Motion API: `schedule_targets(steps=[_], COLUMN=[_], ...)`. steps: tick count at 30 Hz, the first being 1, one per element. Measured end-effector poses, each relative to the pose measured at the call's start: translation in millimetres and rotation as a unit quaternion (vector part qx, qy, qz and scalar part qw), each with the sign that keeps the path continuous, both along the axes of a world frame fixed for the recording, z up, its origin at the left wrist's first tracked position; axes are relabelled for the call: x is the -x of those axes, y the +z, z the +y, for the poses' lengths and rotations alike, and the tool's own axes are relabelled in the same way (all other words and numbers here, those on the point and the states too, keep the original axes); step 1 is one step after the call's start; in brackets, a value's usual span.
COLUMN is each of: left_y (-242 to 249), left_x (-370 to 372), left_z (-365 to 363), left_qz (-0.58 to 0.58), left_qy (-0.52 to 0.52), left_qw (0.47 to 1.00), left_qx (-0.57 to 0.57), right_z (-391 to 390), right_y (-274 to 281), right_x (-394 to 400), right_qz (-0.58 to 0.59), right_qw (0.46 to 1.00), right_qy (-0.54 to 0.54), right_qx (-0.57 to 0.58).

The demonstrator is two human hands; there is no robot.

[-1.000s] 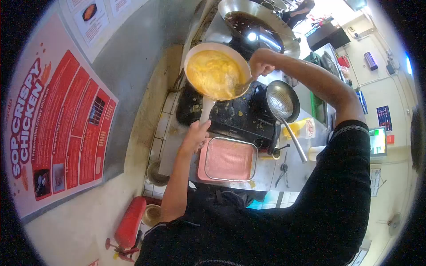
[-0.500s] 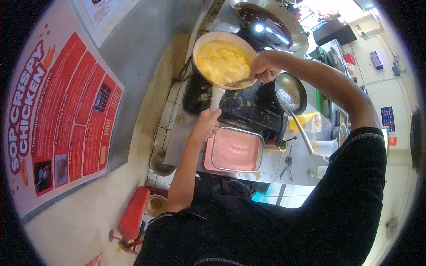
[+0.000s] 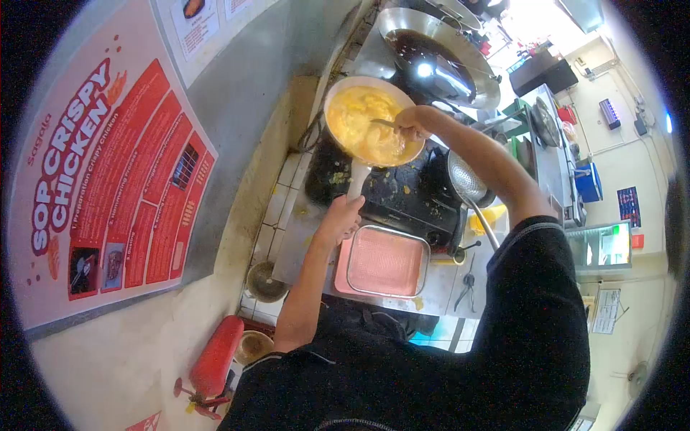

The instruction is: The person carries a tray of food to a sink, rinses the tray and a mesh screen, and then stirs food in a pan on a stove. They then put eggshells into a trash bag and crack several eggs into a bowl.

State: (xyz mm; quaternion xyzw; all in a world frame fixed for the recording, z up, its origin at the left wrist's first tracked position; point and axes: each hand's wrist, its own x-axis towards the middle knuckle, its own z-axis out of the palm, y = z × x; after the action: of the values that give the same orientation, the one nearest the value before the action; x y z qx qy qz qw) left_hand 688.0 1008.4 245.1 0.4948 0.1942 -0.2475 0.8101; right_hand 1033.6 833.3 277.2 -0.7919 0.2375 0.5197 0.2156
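A pale frying pan [image 3: 359,177] sits over the black stove [image 3: 395,205], its handle pointing towards me. My left hand [image 3: 343,218] is wrapped around the end of that handle. Yellow egg [image 3: 351,108] fills the pan, runny in places with soft thicker folds. My right hand [image 3: 415,122] is closed over the pan's right side on a slim metal utensil [image 3: 382,123], whose tip reaches into the egg; its exact kind is hidden by the fingers and the egg.
Near the stove front lies a pink tray [image 3: 345,276] with a wire-rimmed rack. To the right are a perforated skimmer [image 3: 467,176] and tongs [image 3: 466,293]. A wok [image 3: 485,79] of dark liquid stands behind. A red fire extinguisher [image 3: 215,355] is at lower left.
My right hand has moved the utensil from the pan's near right edge inward and away from me, across the egg. The left hand keeps its hold on the handle. The camera view has shifted slightly.
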Motion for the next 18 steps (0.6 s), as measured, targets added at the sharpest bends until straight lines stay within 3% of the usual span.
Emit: schedule_targets(steps=[3,4,5,9,10,12,14,16,18], left_y=[-3,-4,-4,-4,-8,-15,-9,-8,-9], left_x=[0,1,0,-2,-1,-1,-1,-1,-1], left_z=[-2,-2,-1,0,0,-1,-1,-1,-1], left_qz=[0.0,0.003,0.003,0.01,0.001,-0.023,-0.012,-0.008,-0.012], left_qy=[0.004,-0.003,-0.01,-0.02,-0.019,-0.018,-0.014,-0.014,-0.016], left_qw=[1.0,0.999,0.999,0.998,0.998,0.998,0.999,0.999,0.998], left_qx=[-0.029,-0.036,-0.043,-0.063,-0.062,-0.059,-0.049,-0.047,-0.054], right_z=[-10,-7,-2,12,-9,-33,-45,-53,-35], right_y=[-21,-11,11,98,73,65,76,79,102], right_x=[10,24,55,147,130,119,121,114,129], right_qz=[-0.083,-0.135,-0.237,-0.516,-0.575,-0.611,-0.554,-0.542,-0.476], right_qw=[0.991,0.989,0.963,0.782,0.71,0.664,0.715,0.679,0.677], right_qy=[-0.015,0.019,0.079,0.298,0.356,0.416,0.416,0.47,0.494], right_qx=[-0.103,-0.055,-0.105,-0.182,-0.197,-0.11,0.091,0.158,0.266])
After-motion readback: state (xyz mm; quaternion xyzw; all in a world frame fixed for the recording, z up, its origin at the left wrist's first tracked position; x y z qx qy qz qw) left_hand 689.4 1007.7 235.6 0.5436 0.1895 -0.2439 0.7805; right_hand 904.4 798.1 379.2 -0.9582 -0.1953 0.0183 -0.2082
